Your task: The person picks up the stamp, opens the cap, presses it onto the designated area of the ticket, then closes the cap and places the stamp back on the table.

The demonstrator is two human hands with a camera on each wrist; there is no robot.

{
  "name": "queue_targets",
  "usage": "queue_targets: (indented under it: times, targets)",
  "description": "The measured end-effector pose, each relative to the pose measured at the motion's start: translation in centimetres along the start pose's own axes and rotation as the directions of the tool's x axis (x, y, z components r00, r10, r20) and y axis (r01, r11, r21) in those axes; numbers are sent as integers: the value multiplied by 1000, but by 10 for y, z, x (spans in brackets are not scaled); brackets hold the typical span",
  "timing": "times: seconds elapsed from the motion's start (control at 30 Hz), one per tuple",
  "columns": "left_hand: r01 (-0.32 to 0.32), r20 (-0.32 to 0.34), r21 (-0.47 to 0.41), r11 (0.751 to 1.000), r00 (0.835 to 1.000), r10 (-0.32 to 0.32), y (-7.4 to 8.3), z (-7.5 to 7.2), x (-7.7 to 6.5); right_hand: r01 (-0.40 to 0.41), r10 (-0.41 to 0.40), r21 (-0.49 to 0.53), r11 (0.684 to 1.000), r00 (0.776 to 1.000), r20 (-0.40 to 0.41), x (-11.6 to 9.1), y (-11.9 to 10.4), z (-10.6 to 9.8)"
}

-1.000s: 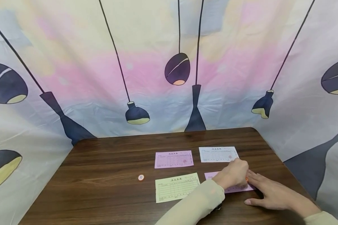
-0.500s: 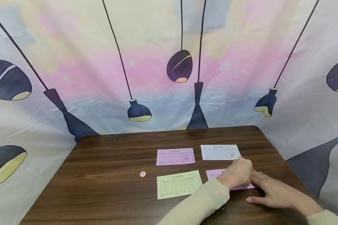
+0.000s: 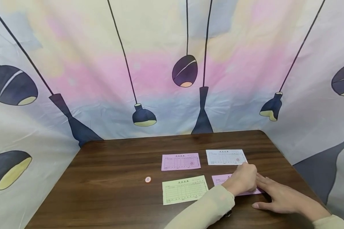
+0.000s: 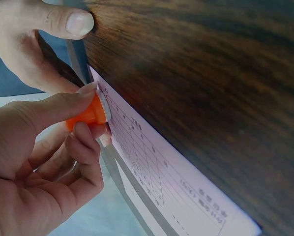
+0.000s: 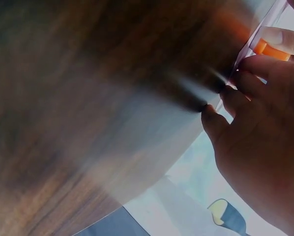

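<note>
In the head view my left hand [image 3: 243, 178] reaches across to the lower right pink slip [image 3: 219, 179]. The left wrist view shows its thumb and fingers pinching an orange stamp [image 4: 88, 114] with a white base. The base stands against the slip's printed face; the stamping surface is hidden. My right hand [image 3: 285, 194] lies beside the stamp with fingers extended, its fingertips at the slip's right edge and its thumb spread on the table. In the right wrist view the orange stamp [image 5: 271, 50] shows just past the right hand's fingers.
A yellow-green slip [image 3: 183, 190] lies left of the hands. Behind are another pink slip [image 3: 176, 162] and a white slip [image 3: 225, 157], both with red marks. A small round red-rimmed disc [image 3: 148, 180] sits left on the brown table [image 3: 103, 190]. A lamp-patterned curtain [image 3: 160, 63] hangs behind.
The head view has shifted slightly. A speck of orange seen between the hands a second ago is now hidden by the left hand. Both hands stay about the same slip, almost unmoved.
</note>
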State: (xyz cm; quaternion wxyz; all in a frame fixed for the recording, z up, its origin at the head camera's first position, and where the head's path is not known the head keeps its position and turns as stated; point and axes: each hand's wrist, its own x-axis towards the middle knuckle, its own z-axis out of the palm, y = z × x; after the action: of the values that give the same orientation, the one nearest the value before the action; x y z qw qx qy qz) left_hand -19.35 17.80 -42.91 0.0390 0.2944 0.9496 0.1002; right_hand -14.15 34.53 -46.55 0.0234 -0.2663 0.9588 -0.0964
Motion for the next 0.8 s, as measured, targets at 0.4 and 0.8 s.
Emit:
queue_targets:
  times: [0.4, 0.8]
  targets:
    - [-5, 6, -8, 1000, 1000, 5, -3, 3, -3, -13, 13, 3, 1000, 1000, 13, 1, -1, 2]
    - [-298, -20, 76, 951, 954, 300, -17, -22, -9, -18, 18, -1, 1000, 1000, 5, 0, -2, 2]
